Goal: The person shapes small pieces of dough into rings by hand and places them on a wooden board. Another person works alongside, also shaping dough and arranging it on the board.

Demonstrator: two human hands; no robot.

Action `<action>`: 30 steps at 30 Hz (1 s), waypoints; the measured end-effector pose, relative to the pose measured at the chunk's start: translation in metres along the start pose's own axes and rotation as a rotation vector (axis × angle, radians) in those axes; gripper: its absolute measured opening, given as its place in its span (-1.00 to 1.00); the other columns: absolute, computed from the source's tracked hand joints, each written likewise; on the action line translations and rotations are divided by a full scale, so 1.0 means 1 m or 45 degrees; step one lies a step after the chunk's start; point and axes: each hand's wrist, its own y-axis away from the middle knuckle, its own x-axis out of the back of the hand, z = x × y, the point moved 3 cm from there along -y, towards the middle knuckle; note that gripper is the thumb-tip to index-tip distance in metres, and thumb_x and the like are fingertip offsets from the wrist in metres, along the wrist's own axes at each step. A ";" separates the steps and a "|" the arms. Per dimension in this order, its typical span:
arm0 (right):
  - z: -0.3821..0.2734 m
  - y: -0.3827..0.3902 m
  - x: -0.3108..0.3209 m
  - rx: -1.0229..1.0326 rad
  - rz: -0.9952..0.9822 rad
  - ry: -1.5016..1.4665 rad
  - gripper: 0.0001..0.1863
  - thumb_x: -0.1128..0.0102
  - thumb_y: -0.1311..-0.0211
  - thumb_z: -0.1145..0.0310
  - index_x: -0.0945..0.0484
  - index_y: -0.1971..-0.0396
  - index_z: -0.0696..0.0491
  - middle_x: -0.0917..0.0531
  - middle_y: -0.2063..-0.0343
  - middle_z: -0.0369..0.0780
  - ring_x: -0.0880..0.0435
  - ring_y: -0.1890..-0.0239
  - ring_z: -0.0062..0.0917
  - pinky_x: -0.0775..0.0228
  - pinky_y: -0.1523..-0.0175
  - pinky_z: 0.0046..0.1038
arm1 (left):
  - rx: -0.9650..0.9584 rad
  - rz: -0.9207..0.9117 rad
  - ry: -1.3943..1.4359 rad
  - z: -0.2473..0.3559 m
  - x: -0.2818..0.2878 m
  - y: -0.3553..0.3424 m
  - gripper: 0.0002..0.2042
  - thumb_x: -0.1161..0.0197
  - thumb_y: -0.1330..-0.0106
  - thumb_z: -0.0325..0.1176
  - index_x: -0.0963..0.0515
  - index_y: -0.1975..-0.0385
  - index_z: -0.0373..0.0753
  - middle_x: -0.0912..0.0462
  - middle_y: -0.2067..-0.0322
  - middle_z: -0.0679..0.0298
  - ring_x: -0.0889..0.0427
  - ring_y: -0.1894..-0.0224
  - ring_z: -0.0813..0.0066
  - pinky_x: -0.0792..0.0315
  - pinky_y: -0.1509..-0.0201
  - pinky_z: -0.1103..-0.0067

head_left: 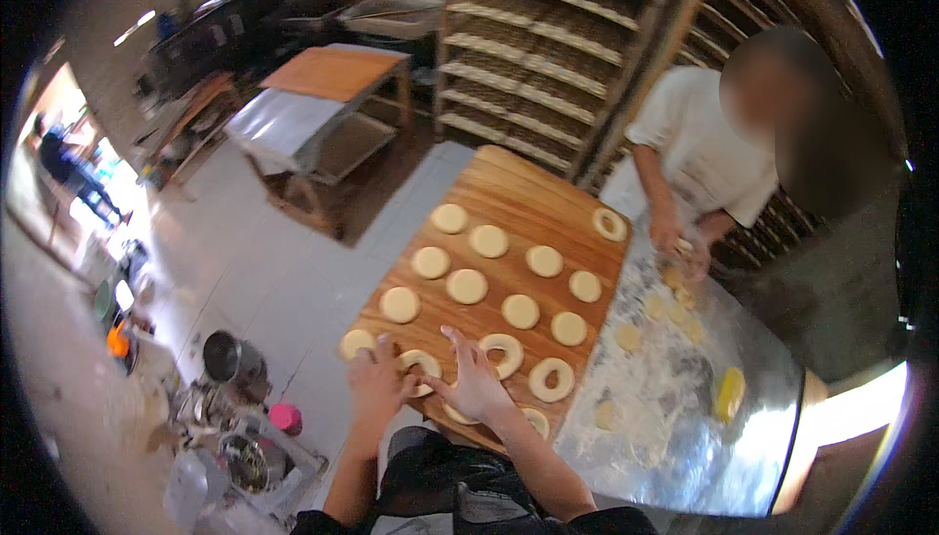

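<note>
My left hand (383, 380) is at the left edge of a dough ring (420, 360) on the wooden board (538, 193), its fingers curled onto it. My right hand (469, 383) reaches over the board with fingers apart, its thumb at the same ring. Beside it lie another ring (503, 351) and a further one (552, 378). Several pale dough discs (467, 286) are spread across the board, with a ring (609, 223) at its far right corner.
A co-worker (685, 154) handles dough at the floury metal table (675, 437), where a yellow tool (729, 393) lies. Behind are wooden racks (548, 46) and another table (323, 75). Pots and basins (230, 354) sit on the left floor; another person (73, 168) is at the bright doorway.
</note>
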 end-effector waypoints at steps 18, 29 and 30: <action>0.172 0.223 0.161 -0.871 0.598 -0.626 -0.49 -0.35 -0.25 0.43 -0.34 -0.14 0.12 -0.66 0.13 -0.03 -0.68 0.09 -0.28 -0.53 0.06 -0.23 | -0.606 -0.915 0.443 0.261 -0.132 0.072 -0.55 -0.24 -0.40 -0.06 -0.48 -0.11 -0.27 -0.72 0.28 0.00 -0.73 0.19 0.02 -0.55 0.10 0.27; 0.153 0.263 0.193 -0.826 0.412 -0.547 -0.28 -0.37 -0.08 0.52 -0.24 -0.25 0.08 -0.69 0.35 -0.17 -0.71 0.23 -0.34 -0.52 0.19 -0.28 | -0.639 -0.971 0.855 0.298 -0.145 0.103 -0.67 -0.41 -0.25 -0.20 -0.63 0.09 -0.27 -0.74 0.31 0.10 -0.76 0.26 0.27 -0.58 0.14 0.47; 0.157 0.260 0.190 -0.891 0.504 -0.476 -0.24 -0.38 -0.03 0.52 -0.23 -0.26 0.08 -0.68 0.37 -0.16 -0.71 0.23 -0.26 -0.51 0.17 -0.25 | -0.665 -0.921 0.851 0.300 -0.144 0.105 -0.68 -0.45 -0.20 -0.26 -0.62 0.13 -0.28 -0.74 0.34 0.14 -0.75 0.29 0.31 -0.58 0.16 0.47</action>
